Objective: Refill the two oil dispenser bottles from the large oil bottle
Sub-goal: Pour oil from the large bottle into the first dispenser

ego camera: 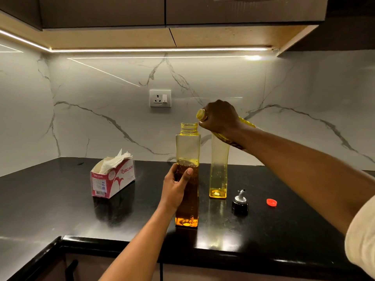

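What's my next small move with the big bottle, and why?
Probably move the mouth of the large oil bottle over the open neck of the near dispenser bottle, then tip: the mouth sits beside it, oil fills it only partway, the left hand steadies it.

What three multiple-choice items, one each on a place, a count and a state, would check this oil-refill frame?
1. Where does the red cap lie?
A. on the counter, right of the pourer top
B. inside a cupboard
C. on the floor

2. How many square dispenser bottles stand on the counter?
A. one
B. two
C. four

3. The near dispenser bottle is:
A. empty
B. brim-full and capped
C. partly filled, neck open

Answers:
1 A: the cap sits on the dark counter beside the pourer top.
2 B: the near dispenser bottle, gripped by the left hand, and the far dispenser bottle behind it.
3 C: oil stops partway up and the threaded neck is bare. The right hand holds the large oil bottle tilted above.
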Demonstrator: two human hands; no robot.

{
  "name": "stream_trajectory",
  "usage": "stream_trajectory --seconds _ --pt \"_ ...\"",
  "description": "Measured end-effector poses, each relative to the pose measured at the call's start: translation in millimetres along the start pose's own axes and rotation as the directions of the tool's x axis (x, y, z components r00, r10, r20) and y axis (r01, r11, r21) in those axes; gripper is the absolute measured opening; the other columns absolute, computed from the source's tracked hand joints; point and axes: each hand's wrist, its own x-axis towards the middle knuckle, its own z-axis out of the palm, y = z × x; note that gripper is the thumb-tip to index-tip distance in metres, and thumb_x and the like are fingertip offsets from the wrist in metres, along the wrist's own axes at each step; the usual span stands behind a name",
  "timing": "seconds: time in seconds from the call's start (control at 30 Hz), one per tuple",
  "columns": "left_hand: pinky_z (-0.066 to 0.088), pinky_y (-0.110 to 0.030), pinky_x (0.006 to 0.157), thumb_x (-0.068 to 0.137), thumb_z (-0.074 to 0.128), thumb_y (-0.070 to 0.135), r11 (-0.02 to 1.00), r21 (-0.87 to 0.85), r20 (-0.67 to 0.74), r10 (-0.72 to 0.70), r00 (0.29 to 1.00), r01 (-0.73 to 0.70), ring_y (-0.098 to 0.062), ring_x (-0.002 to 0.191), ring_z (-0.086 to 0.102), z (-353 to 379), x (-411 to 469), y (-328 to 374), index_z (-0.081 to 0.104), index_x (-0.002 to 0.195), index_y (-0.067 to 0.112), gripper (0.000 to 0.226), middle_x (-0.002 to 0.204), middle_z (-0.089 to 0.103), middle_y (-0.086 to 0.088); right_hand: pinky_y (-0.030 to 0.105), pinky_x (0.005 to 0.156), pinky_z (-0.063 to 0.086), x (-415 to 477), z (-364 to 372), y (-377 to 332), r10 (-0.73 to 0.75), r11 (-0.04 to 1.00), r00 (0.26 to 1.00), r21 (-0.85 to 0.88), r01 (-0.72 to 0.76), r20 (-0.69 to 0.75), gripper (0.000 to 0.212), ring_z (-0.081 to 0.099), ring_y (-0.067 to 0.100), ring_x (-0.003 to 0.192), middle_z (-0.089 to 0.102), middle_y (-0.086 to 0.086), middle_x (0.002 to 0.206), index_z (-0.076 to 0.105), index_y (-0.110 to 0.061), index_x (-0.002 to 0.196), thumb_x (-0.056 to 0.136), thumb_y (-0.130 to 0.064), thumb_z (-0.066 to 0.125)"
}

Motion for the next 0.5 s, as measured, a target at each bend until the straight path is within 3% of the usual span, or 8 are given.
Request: stream_trajectory --seconds 0.2,0.5 --pt "0.059 -0.032 0.064 0.05 0.072 0.079 1.0 0.006 -0.005 0.002 1.0 -0.002 -0.023 0.078 0.072 -0.6 1.0 -2.0 0.059 0.107 0.022 0.082 0.085 0.073 -0.002 0.029 0.073 0.044 0.5 -0.9 -5.2 -0.059 0.998 0.997 -0.007 0.059 0.043 0.031 0.064 0.026 0.084 0.069 0.008 0.085 0.068 -0.008 0.089 0.085 -0.037 0.059" --pt "0.058 -0.03 0.063 0.048 0.073 0.079 1.0 -0.004 -0.007 -0.01 1.0 0.01 -0.022 0.078 0.072 0.1 0.3 -1.5 0.058 0.109 0.024 0.083 0.086 0.073 0.0 0.033 0.074 0.05 -4.3 5.3 -3.1 -0.035 0.999 0.996 0.029 0.033 0.078 0.033 0.065 0.025 0.082 0.07 0.008 0.085 0.068 -0.01 0.089 0.083 -0.042 0.062"
